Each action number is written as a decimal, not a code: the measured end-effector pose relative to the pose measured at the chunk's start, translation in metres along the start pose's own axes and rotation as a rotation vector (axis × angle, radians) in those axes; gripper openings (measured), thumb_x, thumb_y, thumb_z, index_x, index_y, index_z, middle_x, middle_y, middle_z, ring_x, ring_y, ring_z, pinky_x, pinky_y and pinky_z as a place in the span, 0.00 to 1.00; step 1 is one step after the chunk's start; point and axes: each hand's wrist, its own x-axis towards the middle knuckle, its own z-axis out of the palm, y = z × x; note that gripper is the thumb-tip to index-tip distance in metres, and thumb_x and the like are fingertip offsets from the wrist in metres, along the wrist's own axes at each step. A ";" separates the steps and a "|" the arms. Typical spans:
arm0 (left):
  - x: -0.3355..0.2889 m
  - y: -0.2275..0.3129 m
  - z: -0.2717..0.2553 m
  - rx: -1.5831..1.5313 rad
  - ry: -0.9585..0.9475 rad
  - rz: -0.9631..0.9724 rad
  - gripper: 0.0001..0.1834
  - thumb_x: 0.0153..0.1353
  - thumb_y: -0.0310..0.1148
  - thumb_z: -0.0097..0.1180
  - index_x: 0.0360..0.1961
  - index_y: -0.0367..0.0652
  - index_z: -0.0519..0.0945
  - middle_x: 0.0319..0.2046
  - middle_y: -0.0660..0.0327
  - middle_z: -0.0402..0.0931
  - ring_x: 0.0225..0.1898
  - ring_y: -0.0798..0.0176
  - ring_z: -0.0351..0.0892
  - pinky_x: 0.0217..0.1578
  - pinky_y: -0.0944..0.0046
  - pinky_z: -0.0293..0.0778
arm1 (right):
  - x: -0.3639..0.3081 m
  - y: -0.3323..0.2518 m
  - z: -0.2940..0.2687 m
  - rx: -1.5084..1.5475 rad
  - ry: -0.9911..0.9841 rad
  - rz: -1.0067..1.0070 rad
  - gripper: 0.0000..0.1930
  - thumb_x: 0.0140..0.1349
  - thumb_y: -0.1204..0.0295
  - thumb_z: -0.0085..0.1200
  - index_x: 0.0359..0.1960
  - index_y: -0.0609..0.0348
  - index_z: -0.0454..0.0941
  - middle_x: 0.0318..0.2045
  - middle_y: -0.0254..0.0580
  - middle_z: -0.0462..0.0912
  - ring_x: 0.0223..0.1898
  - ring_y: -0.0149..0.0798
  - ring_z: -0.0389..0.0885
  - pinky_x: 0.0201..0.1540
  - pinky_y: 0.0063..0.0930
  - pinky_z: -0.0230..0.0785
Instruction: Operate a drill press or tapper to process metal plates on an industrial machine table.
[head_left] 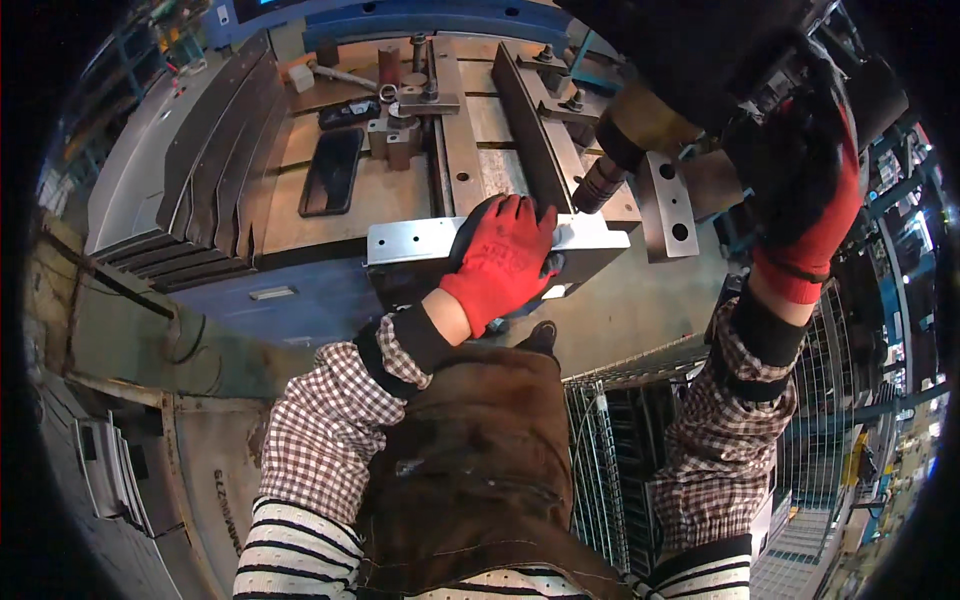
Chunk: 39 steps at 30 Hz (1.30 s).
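My left hand (505,255), in a red glove with dark patches, grips a bent sheet-metal part (400,242) with small holes in its bright flange. Its fingers lie over the flange and the thumb is at the front edge. Just right of those fingers, a dark tool holder (602,183) points down from the black machine head (690,50), its tip close to the flange; whether it touches I cannot tell. My right hand (815,210), gloved alike, is raised beside the machine head, fingers curled against dark parts; what they hold is hidden.
Bent metal panels (215,165) stand stacked at the left of the worktable. A phone (332,172), a hammer (345,76) and clamping blocks lie on it. A drilled steel block (668,205) juts out at the right. Below right is a wire basket (600,470).
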 end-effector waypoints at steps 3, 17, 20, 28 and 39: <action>0.003 0.000 0.000 -0.002 -0.043 -0.009 0.36 0.48 0.47 0.59 0.56 0.39 0.64 0.47 0.47 0.69 0.54 0.49 0.64 0.58 0.53 0.56 | 0.000 0.001 -0.002 0.129 -0.024 0.059 0.21 0.63 0.64 0.48 0.52 0.67 0.69 0.38 0.40 0.76 0.38 0.32 0.76 0.42 0.26 0.71; 0.001 0.000 -0.003 -0.037 -0.024 -0.019 0.34 0.50 0.46 0.56 0.56 0.39 0.64 0.48 0.46 0.68 0.55 0.47 0.64 0.59 0.52 0.55 | -0.008 0.000 0.004 0.101 -0.013 0.076 0.29 0.52 0.82 0.58 0.58 0.65 0.65 0.40 0.36 0.74 0.39 0.28 0.74 0.43 0.22 0.70; 0.003 0.000 -0.005 -0.053 -0.062 -0.014 0.34 0.51 0.46 0.56 0.56 0.38 0.64 0.48 0.45 0.68 0.55 0.47 0.64 0.59 0.52 0.55 | -0.010 0.003 0.002 -0.123 -0.054 -0.050 0.30 0.53 0.82 0.57 0.59 0.65 0.63 0.42 0.37 0.74 0.41 0.29 0.74 0.44 0.23 0.70; 0.004 -0.001 0.000 -0.064 -0.014 -0.007 0.35 0.49 0.45 0.57 0.56 0.38 0.64 0.47 0.46 0.68 0.54 0.47 0.65 0.58 0.52 0.56 | -0.002 0.017 0.000 -0.300 0.104 -0.357 0.28 0.59 0.67 0.54 0.61 0.59 0.61 0.53 0.41 0.70 0.46 0.36 0.74 0.47 0.33 0.71; 0.010 0.000 -0.006 0.008 -0.157 0.005 0.40 0.46 0.49 0.61 0.56 0.38 0.64 0.45 0.49 0.70 0.52 0.51 0.66 0.56 0.54 0.58 | -0.005 0.010 0.006 -0.153 0.067 -0.206 0.27 0.60 0.66 0.52 0.61 0.59 0.61 0.54 0.41 0.70 0.47 0.36 0.73 0.48 0.32 0.70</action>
